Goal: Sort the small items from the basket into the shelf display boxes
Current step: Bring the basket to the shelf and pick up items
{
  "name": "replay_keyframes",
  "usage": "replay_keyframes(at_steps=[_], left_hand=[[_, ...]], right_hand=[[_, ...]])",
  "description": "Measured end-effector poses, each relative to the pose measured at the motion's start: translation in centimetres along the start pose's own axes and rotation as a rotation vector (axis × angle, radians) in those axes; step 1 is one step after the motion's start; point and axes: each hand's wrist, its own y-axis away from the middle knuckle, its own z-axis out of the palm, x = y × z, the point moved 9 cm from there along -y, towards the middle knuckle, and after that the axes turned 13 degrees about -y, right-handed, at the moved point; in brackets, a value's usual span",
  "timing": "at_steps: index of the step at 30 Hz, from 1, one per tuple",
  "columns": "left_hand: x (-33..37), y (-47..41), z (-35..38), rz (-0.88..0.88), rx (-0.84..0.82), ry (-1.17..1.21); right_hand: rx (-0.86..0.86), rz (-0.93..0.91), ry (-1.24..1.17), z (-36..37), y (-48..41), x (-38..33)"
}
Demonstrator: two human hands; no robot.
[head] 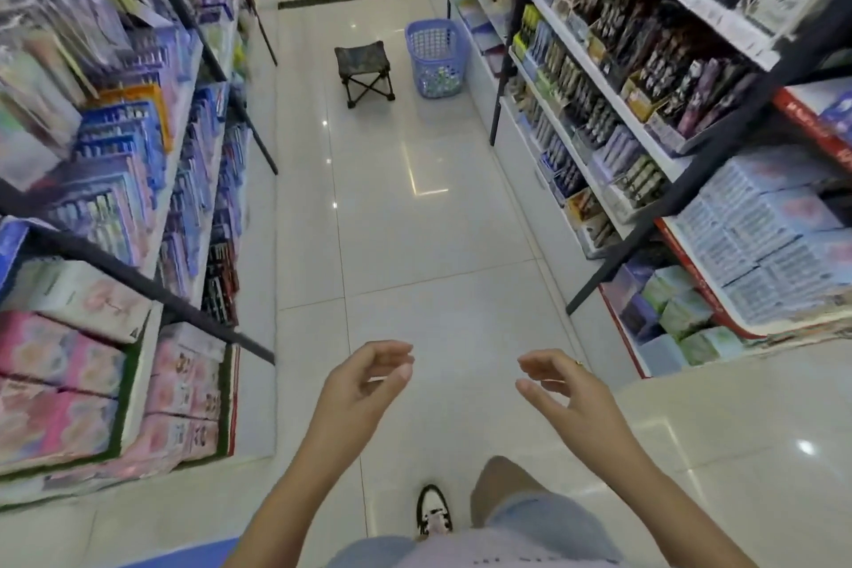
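A blue plastic basket (437, 56) stands on the floor far down the aisle, against the right shelf, with small items in its bottom. Display boxes (599, 115) packed with small goods line the right shelf rows. My left hand (364, 387) and my right hand (565, 392) hover low in front of me over the floor. Both are empty, with fingers loosely curled and apart. A ring shows on my right hand. The basket lies several steps ahead of both hands.
A small folding stool (364, 69) stands just left of the basket. Shelves of boxed goods (138, 180) flank the aisle on the left too. White tiled floor (415, 244) runs between them. My shoe (433, 510) shows below.
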Motion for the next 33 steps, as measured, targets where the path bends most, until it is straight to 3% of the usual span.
replay_keyframes(at_steps=[8,15,22,33], left_hand=[[2.8,-12.8,-2.4,-0.024,0.049,0.048],[4.2,-22.2,-7.3,-0.066,0.211,0.058],[5.3,-33.5,-10.8,-0.115,0.216,0.042],[11.6,-55.5,-16.4,0.030,0.074,-0.026]], right_hand=[[-0.005,0.039,0.014,-0.9,-11.9,-0.7],[-0.156,-0.083,0.013,2.0,-27.0,-7.4],[-0.223,-0.129,-0.028,5.2,-39.9,-12.7],[0.006,-0.017,-0.091,2.3,-57.4,-14.6]])
